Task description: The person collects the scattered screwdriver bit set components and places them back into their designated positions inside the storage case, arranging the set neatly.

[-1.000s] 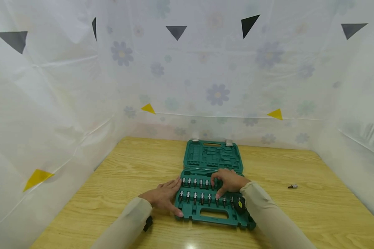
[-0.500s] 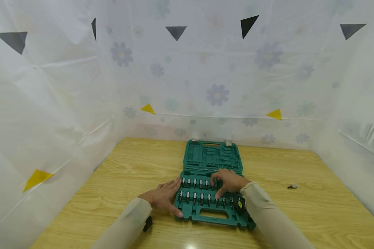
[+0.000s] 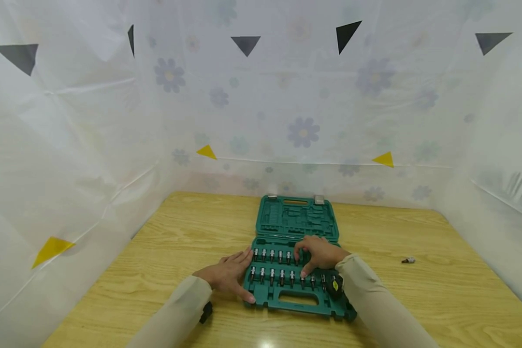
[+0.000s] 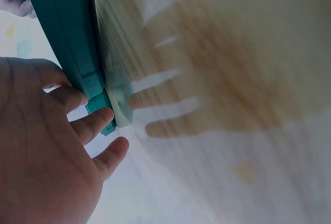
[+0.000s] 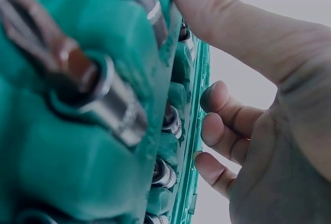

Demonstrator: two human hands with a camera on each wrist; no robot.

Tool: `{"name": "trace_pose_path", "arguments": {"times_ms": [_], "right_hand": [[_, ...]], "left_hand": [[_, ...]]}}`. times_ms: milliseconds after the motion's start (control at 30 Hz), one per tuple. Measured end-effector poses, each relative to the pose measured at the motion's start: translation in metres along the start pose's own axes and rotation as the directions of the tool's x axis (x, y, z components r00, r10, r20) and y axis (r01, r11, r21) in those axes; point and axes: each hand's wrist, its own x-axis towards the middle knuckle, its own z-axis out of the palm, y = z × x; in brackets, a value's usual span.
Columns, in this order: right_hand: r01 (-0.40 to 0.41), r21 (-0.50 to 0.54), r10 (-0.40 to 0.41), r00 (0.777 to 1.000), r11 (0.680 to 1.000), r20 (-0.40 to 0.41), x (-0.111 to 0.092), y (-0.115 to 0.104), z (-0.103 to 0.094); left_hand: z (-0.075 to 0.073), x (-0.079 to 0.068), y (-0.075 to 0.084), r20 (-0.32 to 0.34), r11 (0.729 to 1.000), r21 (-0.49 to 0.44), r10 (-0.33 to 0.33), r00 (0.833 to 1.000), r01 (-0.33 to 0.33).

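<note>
A green socket-bit case (image 3: 273, 294) lies unfolded on the table, with two rows of silver bit sockets (image 3: 272, 276) in its near half. My left hand (image 3: 228, 274) rests along the case's left side, fingers spread; the left wrist view shows its fingertips (image 4: 122, 145) by the green edge. Over the right part of the rows is my right hand (image 3: 319, 253). Its thumb touches a front-row socket and its index finger reaches the back row, the two held apart. In the right wrist view, other fingers (image 5: 213, 128) bend loosely beside the case, and a cross-tipped bit (image 5: 46, 43) shows close up.
One loose bit socket (image 3: 409, 260) lies on the wooden table (image 3: 191, 227) to the right. The case's far half (image 3: 296, 217), with moulded recesses, lies folded back behind. White flowered sheeting (image 3: 261, 106) surrounds the table at the back and sides.
</note>
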Motion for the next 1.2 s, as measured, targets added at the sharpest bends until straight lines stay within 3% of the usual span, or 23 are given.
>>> {"name": "trace_pose_path", "arguments": {"times_ms": [567, 800, 1200], "right_hand": [[-0.001, -0.032, 0.000, 1.000, 0.999, -0.012, -0.002, 0.002, 0.001], [0.026, -0.021, -0.027, 0.998, 0.999, -0.055, -0.005, 0.003, 0.001], [0.032, 0.031, -0.026, 0.986, 0.999, -0.166, -0.021, 0.024, -0.009]], "left_hand": [[0.001, 0.000, -0.001, -0.002, 1.000, -0.003, 0.002, 1.000, -0.002], [0.002, 0.001, -0.003, -0.007, 1.000, -0.006, 0.001, 1.000, -0.001], [0.001, 0.001, -0.001, -0.003, 1.000, 0.001, 0.000, 1.000, 0.000]]}}
